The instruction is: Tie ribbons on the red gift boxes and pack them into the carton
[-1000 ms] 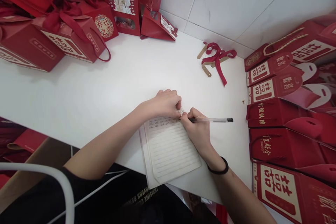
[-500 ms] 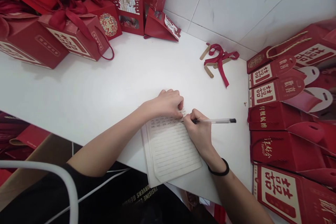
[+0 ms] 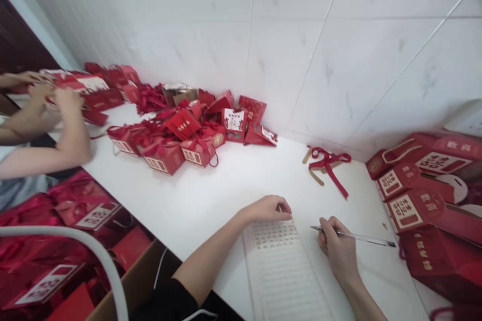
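My right hand [image 3: 338, 246] is closed round a pen [image 3: 367, 237] with a clear barrel and a dark end cap. The pen tip points left, off the paper and over the white tabletop. A lined notebook [image 3: 289, 281] lies in front of me, with rows of small handwriting across its upper part. My left hand [image 3: 266, 208] rests at the top edge of the notebook. Its fingers are loosely curled, with a gap to the thumb and nothing visible between them.
Red gift boxes [image 3: 161, 158] crowd the table at the left; more boxes [image 3: 406, 210] line the right. Red ribbon with gold strips [image 3: 327, 164] lies near the tiled wall [image 3: 286, 50]. Another person's hands [image 3: 56, 95] handle red packaging at far left. A carton [image 3: 128, 281] holds red boxes.
The view has lifted and swung left, bringing in more boxes, wall and another person. My right hand has moved off the page to the right with the pen. My left hand stays by the page top.
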`<action>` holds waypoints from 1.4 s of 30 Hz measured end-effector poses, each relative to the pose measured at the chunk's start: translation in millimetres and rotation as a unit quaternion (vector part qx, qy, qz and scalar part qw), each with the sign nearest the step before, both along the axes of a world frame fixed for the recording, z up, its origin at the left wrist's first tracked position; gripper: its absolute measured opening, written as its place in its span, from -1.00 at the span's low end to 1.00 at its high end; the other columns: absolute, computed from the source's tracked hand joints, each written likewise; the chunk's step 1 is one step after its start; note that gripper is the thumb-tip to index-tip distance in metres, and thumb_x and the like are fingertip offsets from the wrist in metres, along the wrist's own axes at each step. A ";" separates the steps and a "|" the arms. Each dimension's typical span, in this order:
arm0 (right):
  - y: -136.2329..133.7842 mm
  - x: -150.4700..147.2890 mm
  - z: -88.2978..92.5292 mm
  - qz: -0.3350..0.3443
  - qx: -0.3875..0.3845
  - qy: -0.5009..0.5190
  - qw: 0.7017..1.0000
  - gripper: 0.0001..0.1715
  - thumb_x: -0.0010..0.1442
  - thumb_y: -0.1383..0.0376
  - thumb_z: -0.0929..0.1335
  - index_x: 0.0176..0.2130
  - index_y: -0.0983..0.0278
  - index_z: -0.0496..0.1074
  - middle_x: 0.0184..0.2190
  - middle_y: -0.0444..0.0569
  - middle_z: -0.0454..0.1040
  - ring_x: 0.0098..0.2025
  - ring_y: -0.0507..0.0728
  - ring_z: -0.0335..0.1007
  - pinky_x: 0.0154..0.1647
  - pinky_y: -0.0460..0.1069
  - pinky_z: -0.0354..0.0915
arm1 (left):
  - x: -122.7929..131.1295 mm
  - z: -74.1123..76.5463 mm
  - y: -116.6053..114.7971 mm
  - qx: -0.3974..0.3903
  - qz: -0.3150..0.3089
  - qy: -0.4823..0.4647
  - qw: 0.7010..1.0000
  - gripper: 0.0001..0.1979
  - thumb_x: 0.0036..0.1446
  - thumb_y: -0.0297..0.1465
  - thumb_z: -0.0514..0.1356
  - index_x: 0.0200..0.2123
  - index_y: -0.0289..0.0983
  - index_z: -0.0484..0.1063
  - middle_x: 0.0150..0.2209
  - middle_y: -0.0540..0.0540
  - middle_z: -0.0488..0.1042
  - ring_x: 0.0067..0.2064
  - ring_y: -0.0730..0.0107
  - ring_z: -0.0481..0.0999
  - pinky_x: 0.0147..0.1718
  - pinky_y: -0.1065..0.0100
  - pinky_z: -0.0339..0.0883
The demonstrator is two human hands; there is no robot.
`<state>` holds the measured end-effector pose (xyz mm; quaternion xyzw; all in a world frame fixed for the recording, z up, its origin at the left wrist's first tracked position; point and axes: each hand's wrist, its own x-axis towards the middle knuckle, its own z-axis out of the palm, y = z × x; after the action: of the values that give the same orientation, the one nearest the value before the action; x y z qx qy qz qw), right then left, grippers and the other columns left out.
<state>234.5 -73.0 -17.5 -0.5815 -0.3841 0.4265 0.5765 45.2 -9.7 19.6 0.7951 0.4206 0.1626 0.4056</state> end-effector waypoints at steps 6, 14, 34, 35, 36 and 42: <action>0.4 4.9 -6.8 -0.009 -0.026 -0.063 0.998 -0.45 0.00 -0.02 0.37 -0.64 0.24 0.04 -0.77 -0.24 0.04 -0.70 -0.07 -0.14 -0.73 -0.16 -0.13 | -69.4 9.9 25.0 0.193 0.388 -0.077 0.898 -0.56 0.02 -0.48 0.14 0.03 -0.30 0.24 0.08 -0.29 0.27 0.16 0.11 0.27 0.09 0.08 0.21; 8.4 4.0 -14.2 -0.013 -0.048 -0.082 0.995 -0.44 -0.09 -0.09 0.34 -0.67 0.22 0.06 -0.78 -0.23 0.02 -0.71 -0.04 -0.14 -0.73 -0.12 -0.11 | -200.1 47.1 43.7 0.328 0.625 0.062 0.706 -0.38 0.00 -0.31 0.22 0.10 -0.28 0.06 0.20 -0.35 0.08 0.24 -0.06 0.06 0.11 -0.07 0.04; 17.0 -5.2 -5.5 -0.065 -0.054 -0.006 0.996 -0.45 -0.24 -0.08 0.36 -0.64 0.21 0.01 -0.77 -0.27 0.03 -0.73 -0.08 -0.16 -0.73 -0.15 -0.18 | -133.6 105.4 197.2 0.274 0.276 0.279 0.878 -0.42 0.09 -0.48 0.11 0.19 -0.39 0.08 0.26 -0.39 0.09 0.31 0.04 -0.01 0.17 0.02 -0.03; 18.2 -5.2 -5.2 -0.065 -0.055 0.003 0.996 -0.45 -0.24 -0.08 0.37 -0.63 0.22 0.01 -0.77 -0.27 0.03 -0.73 -0.09 -0.16 -0.73 -0.15 -0.19 | -135.4 107.1 203.5 0.271 0.278 0.280 0.878 -0.45 0.11 -0.45 0.11 0.18 -0.38 0.10 0.23 -0.37 0.15 0.28 0.04 0.06 0.15 0.00 -0.01; 19.1 -5.4 -4.9 -0.064 -0.053 0.006 0.997 -0.44 -0.24 -0.08 0.37 -0.64 0.22 0.01 -0.78 -0.28 0.02 -0.74 -0.09 -0.17 -0.73 -0.16 -0.20 | -137.3 108.8 208.0 0.269 0.279 0.279 0.878 -0.50 0.14 -0.43 0.11 0.15 -0.38 0.15 0.18 -0.35 0.23 0.24 0.05 0.15 0.14 -0.02 0.02; 17.3 -8.8 0.6 -0.072 -0.037 -0.031 0.996 -0.40 -0.17 -0.15 0.34 -0.63 0.22 0.02 -0.79 -0.27 0.04 -0.76 -0.09 -0.15 -0.76 -0.16 -0.18 | -146.5 123.9 189.4 0.311 0.216 0.229 0.897 -0.73 0.10 -0.51 0.07 -0.11 -0.25 0.38 -0.04 -0.18 0.48 0.04 0.19 0.42 0.06 0.13 0.15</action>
<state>225.7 -55.8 -16.9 -0.6414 -0.3431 0.3794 0.5718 -101.3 179.7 143.4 0.7855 0.5913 0.1822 -0.0154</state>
